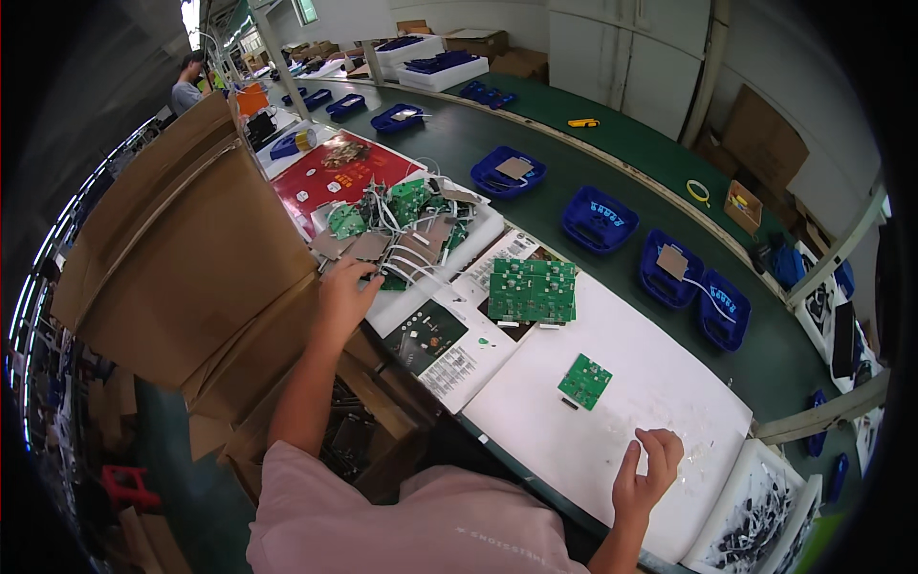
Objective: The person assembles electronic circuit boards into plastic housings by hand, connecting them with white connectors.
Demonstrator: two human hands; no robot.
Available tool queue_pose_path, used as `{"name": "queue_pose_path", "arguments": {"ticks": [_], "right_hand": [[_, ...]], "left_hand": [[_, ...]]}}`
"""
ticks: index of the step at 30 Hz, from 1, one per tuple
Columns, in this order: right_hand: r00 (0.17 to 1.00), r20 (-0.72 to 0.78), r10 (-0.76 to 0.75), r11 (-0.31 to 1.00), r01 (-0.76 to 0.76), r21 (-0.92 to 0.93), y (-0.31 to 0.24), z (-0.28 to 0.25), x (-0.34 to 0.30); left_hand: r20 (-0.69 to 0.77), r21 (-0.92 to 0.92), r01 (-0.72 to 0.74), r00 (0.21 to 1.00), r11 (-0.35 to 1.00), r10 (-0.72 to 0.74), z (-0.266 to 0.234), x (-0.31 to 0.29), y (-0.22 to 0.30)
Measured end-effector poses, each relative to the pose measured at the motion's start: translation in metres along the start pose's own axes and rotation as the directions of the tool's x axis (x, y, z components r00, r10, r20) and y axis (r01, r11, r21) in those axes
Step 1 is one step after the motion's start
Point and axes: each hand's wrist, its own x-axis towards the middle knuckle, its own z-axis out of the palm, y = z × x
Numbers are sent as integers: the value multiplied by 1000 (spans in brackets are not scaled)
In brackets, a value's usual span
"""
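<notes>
My left hand (346, 295) is at the near edge of a heaped pile of green circuit boards, brownish flat pads and white cables (406, 225). Its fingertips are slightly apart beside a green board, and I see nothing clearly held. The pile lies in a white foam tray (488, 231). My right hand (650, 471) hovers over the white work surface (516, 392), fingers curved, thumb apart, nothing between them. Ahead of it lies a single small green circuit board (585, 382) with a connector at its lower edge. Farther back, a stack of green board panels (532, 291) rests on printed sheets.
Blue plastic housings (600, 220) line the dark green conveyor (440, 143), some holding pads and wires. Large cardboard boxes (191, 277) stand at my left. A white bin of dark scraps (755, 517) sits at lower right. A person (186, 86) is far left.
</notes>
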Motion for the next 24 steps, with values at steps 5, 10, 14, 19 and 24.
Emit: {"name": "queue_pose_path", "arguments": {"ticks": [5,10,14,19,24], "right_hand": [[996,17,-91,995,90,32,-25,5,10],[996,-6,-90,995,90,51,-33,1,7],[1000,10,28,965,-29,259,-29,-2,7],[988,121,94,838,-145,527,-5,-2,23],[978,14,207,565,-131,815,-4,1,28]], "left_hand": [[-129,22,-43,991,999,46,6,16,-5],[-397,-262,-77,917,962,-35,6,39,11],[174,-906,245,959,346,-224,12,40,88],[729,-566,807,585,-167,355,40,-3,215],[731,-90,988,151,-125,665,69,-71,318]]}}
